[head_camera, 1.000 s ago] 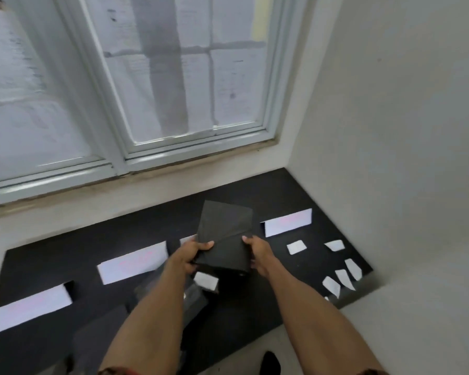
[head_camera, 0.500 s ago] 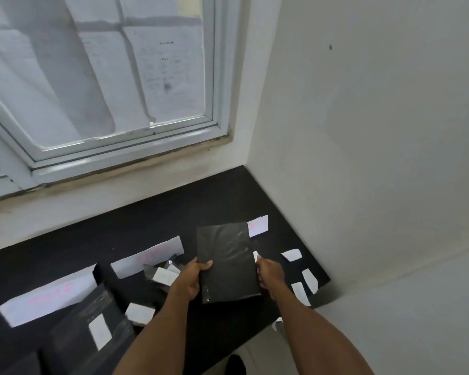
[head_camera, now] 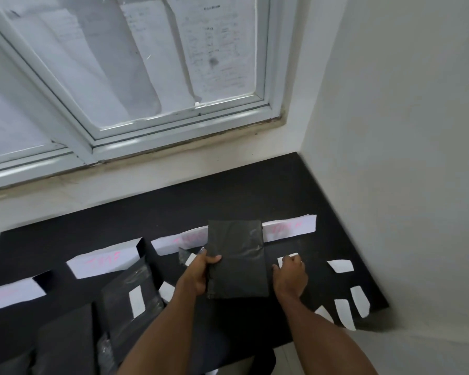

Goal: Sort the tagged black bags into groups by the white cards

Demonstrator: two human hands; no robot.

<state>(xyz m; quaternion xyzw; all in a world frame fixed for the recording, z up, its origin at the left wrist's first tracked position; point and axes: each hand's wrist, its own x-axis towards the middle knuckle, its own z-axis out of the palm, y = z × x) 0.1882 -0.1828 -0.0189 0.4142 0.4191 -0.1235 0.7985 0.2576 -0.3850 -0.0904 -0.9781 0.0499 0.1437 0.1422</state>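
Black bag (head_camera: 237, 259) update: it's up off the black table (head_camera: 228, 196) just below the middle of the frame, its top edge overlapping the row of long white cards. Half a second ago both hands had it by the sides. Now only the left hand (head_camera: 198, 274) grips it, thumb on the front of the left edge and fingers wrapped behind.

The right hand (head_camera: 290, 277) has let go and dropped to the table just right of the bag. Its fingers are bent down onto a small white tag (head_camera: 289, 257) lying there. I honestly can't tell if it's pinching that tag or only touching it, since the fingertips cover the edge.

The side of the bag facing the camera shows no tag, so my guess is this one isn't ready to sort and the tag comes first. More loose tags (head_camera: 359, 300) sit near the table's right edge.

For where it ends up: one card (head_camera: 290, 228) pokes out right of the bag, another (head_camera: 179, 242) left of it, and a third (head_camera: 103, 262) sits further left. The pink writing is too blurry to read. A tagged bag (head_camera: 130, 293) already lies at lower left below that third card, so some sorting looks done.
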